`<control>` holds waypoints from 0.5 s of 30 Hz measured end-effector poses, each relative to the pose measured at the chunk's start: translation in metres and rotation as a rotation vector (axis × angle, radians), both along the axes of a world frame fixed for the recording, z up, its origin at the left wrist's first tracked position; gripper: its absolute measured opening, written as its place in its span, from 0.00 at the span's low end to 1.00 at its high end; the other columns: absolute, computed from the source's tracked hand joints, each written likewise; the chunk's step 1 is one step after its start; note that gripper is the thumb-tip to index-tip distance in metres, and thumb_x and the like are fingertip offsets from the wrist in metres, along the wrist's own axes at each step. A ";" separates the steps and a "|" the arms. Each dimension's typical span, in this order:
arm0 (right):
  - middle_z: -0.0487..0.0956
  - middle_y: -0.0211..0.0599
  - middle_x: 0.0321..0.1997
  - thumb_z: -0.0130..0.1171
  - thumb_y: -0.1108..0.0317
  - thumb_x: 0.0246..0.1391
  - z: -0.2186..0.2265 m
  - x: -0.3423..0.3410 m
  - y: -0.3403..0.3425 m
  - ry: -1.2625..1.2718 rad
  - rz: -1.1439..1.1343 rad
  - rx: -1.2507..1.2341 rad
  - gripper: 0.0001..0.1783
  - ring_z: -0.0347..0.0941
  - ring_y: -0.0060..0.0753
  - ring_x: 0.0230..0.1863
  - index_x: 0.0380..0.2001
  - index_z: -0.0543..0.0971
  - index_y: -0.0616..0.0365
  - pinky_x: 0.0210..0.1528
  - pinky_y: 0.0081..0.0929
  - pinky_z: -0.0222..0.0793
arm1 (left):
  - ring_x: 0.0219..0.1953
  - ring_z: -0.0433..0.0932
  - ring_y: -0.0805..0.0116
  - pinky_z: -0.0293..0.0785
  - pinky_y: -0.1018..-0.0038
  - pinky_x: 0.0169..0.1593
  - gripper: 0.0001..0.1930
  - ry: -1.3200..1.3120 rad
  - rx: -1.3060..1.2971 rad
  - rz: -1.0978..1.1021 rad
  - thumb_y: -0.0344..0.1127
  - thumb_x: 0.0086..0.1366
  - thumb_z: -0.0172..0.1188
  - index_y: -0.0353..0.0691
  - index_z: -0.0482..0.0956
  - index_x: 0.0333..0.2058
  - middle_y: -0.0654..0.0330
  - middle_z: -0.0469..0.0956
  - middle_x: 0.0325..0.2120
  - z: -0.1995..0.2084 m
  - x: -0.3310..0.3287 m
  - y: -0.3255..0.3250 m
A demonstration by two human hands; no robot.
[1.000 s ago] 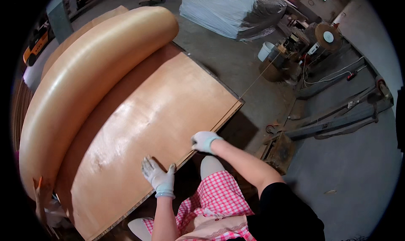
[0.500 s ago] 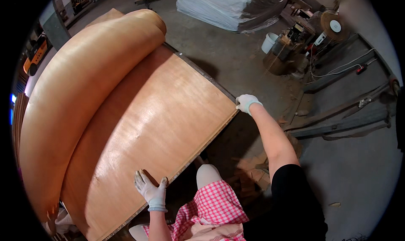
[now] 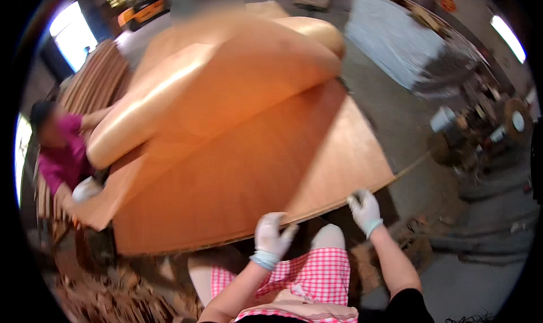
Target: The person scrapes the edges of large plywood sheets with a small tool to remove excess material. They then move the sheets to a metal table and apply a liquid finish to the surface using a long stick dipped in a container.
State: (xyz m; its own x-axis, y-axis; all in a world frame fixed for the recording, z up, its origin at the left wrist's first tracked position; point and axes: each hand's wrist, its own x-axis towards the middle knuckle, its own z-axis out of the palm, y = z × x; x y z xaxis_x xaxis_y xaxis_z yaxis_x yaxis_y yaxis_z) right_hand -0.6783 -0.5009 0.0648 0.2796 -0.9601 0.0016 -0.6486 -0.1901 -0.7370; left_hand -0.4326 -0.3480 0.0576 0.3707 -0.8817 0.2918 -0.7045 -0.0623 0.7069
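Note:
A stack of thin wood veneer sheets (image 3: 226,193) lies in front of me, its near edge running across just beyond my knees. My left hand (image 3: 273,235), in a white glove, rests at that edge with the thumb apart from the fingers, holding nothing. Farther right, my gloved right hand (image 3: 365,210) is at the same edge near the right corner, fingers slightly bent and apart. Over the stack, a large veneer sheet (image 3: 249,80) is lifted and curved, blurred by motion. At the left, a co-worker (image 3: 62,148) in a purple top has a white-gloved hand (image 3: 86,189) at the sheet's near left corner.
Behind the co-worker stands a pile of brown boards (image 3: 99,74). Scrap wood pieces (image 3: 119,295) litter the floor at lower left. A plastic-wrapped stack (image 3: 393,40) stands at the far right, with a white bucket (image 3: 443,119) and machinery (image 3: 481,122) nearer. An orange vehicle (image 3: 144,11) is at the back left.
My view has swung left, bringing the co-worker in. The rolled veneer has partly unfurled over the stack. My right hand has come off the far corner and nearer my left, along the edge.

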 end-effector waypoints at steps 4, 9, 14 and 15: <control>0.77 0.50 0.49 0.61 0.66 0.55 0.055 0.085 0.097 -0.430 0.410 0.277 0.10 0.71 0.45 0.55 0.33 0.78 0.64 0.57 0.37 0.64 | 0.34 0.77 0.53 0.74 0.64 0.40 0.15 0.162 -0.158 -0.110 0.34 0.48 0.70 0.38 0.77 0.34 0.52 0.77 0.31 0.039 -0.009 0.036; 0.70 0.55 0.58 0.63 0.62 0.55 0.083 0.133 0.158 -0.600 0.571 0.450 0.14 0.62 0.47 0.65 0.33 0.76 0.64 0.64 0.37 0.57 | 0.35 0.78 0.59 0.74 0.69 0.41 0.13 0.471 -0.238 -0.065 0.31 0.50 0.67 0.36 0.78 0.35 0.53 0.77 0.30 0.058 0.010 0.089; 0.70 0.53 0.58 0.61 0.64 0.57 0.063 0.172 0.187 -0.646 0.568 0.665 0.13 0.67 0.38 0.58 0.37 0.75 0.65 0.58 0.31 0.64 | 0.36 0.74 0.78 0.73 0.78 0.42 0.07 1.116 -0.246 0.073 0.26 0.57 0.62 0.35 0.76 0.35 0.64 0.76 0.31 0.019 0.017 0.120; 0.70 0.53 0.58 0.60 0.64 0.58 0.058 0.179 0.191 -0.630 0.558 0.678 0.14 0.68 0.37 0.57 0.39 0.75 0.65 0.57 0.31 0.65 | 0.36 0.74 0.78 0.73 0.78 0.42 0.07 1.098 -0.254 0.085 0.25 0.57 0.61 0.35 0.76 0.35 0.64 0.76 0.31 0.009 0.022 0.123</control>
